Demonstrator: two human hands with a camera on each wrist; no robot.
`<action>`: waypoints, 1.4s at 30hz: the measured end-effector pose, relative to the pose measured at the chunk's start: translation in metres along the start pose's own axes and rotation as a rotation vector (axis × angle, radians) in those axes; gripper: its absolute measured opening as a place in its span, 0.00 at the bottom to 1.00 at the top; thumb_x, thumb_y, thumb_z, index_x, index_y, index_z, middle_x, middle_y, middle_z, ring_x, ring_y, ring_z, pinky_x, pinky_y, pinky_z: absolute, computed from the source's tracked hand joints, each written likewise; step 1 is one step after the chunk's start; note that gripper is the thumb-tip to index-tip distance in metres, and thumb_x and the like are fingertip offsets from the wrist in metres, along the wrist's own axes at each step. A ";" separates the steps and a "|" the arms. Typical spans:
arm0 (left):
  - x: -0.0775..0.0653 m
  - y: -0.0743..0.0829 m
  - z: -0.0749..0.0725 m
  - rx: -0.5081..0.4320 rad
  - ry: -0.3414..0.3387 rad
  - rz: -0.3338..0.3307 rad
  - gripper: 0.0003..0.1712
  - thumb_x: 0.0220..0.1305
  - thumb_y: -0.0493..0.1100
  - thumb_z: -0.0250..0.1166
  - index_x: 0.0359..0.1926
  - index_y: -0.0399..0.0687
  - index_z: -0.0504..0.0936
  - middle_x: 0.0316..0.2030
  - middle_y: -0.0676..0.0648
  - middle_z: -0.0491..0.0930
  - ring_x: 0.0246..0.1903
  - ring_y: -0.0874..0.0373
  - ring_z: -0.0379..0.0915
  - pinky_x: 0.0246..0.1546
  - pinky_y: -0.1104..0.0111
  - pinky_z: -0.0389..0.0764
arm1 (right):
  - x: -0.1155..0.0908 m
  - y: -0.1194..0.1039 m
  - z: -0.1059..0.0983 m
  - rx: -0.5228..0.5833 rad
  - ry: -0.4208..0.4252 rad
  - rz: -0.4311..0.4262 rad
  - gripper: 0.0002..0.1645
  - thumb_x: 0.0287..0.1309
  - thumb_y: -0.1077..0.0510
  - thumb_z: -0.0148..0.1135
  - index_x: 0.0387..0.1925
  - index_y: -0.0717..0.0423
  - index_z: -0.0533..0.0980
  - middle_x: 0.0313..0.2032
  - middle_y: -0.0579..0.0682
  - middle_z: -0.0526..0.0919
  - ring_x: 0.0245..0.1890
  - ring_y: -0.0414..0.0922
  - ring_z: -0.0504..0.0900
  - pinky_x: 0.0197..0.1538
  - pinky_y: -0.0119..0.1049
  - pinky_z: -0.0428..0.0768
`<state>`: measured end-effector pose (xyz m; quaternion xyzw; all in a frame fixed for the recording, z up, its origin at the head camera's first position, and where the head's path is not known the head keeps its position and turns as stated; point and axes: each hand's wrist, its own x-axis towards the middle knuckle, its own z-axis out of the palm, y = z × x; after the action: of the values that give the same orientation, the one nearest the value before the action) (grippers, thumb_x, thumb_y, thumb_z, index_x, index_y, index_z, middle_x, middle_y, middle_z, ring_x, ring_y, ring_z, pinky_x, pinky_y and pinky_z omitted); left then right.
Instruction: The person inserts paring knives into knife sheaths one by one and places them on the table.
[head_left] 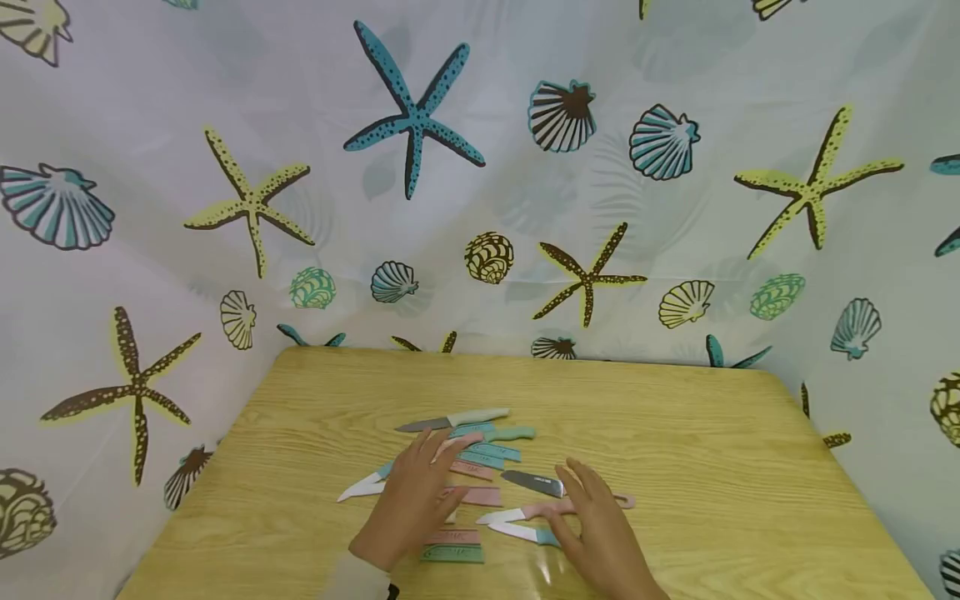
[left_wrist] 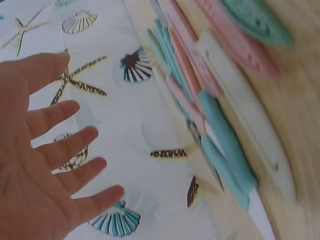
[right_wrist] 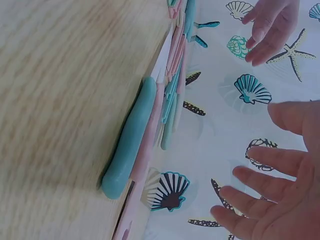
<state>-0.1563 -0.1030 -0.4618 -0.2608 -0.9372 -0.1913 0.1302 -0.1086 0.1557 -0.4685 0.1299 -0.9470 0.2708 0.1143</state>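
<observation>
My left hand (head_left: 408, 500) hovers over the left part of a group of small knives and blade covers, its fingers spread in the left wrist view. My right hand (head_left: 603, 533) hangs over the knives at the right, fingers also extended with nothing in them. Around it lie a dark-bladed knife (head_left: 532, 482), a white-bladed knife with a pink handle (head_left: 547, 508) and one with a teal handle (right_wrist: 130, 137). Further back are a knife with a cream handle (head_left: 478, 416) and a green-handled knife (head_left: 513, 433). The left hand partly hides the knives with white blades (head_left: 360, 487) beside it.
Pink covers (head_left: 483, 497), blue covers (head_left: 495, 452) and a green cover (head_left: 453, 553) lie among the knives on the wooden table (head_left: 712, 433). A cream cover (left_wrist: 250, 110) shows in the left wrist view. A shell-and-starfish curtain (head_left: 480, 192) stands behind and at both sides.
</observation>
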 end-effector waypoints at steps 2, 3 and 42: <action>0.002 -0.009 -0.003 0.039 0.061 0.034 0.29 0.56 0.48 0.72 0.59 0.53 0.75 0.55 0.44 0.75 0.56 0.45 0.71 0.51 0.49 0.77 | -0.001 -0.002 -0.003 0.013 0.023 0.007 0.30 0.57 0.54 0.68 0.59 0.63 0.73 0.60 0.60 0.73 0.61 0.60 0.71 0.54 0.58 0.76; 0.002 -0.013 -0.005 0.053 0.088 0.044 0.25 0.55 0.47 0.73 0.54 0.51 0.79 0.50 0.46 0.77 0.52 0.48 0.74 0.48 0.53 0.79 | -0.002 -0.003 -0.004 0.018 0.031 0.014 0.29 0.57 0.55 0.68 0.58 0.62 0.75 0.59 0.59 0.75 0.59 0.58 0.72 0.54 0.57 0.77; 0.029 -0.010 0.051 0.037 -0.258 0.150 0.18 0.45 0.46 0.77 0.37 0.45 0.83 0.33 0.50 0.78 0.35 0.58 0.75 0.35 0.71 0.80 | -0.064 0.009 0.008 0.022 0.090 -0.025 0.16 0.48 0.54 0.72 0.39 0.57 0.83 0.41 0.48 0.84 0.40 0.51 0.82 0.39 0.47 0.84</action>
<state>-0.1932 -0.0767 -0.5006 -0.3503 -0.9274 -0.1285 0.0273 -0.0522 0.1699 -0.4978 0.1306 -0.9362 0.2850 0.1587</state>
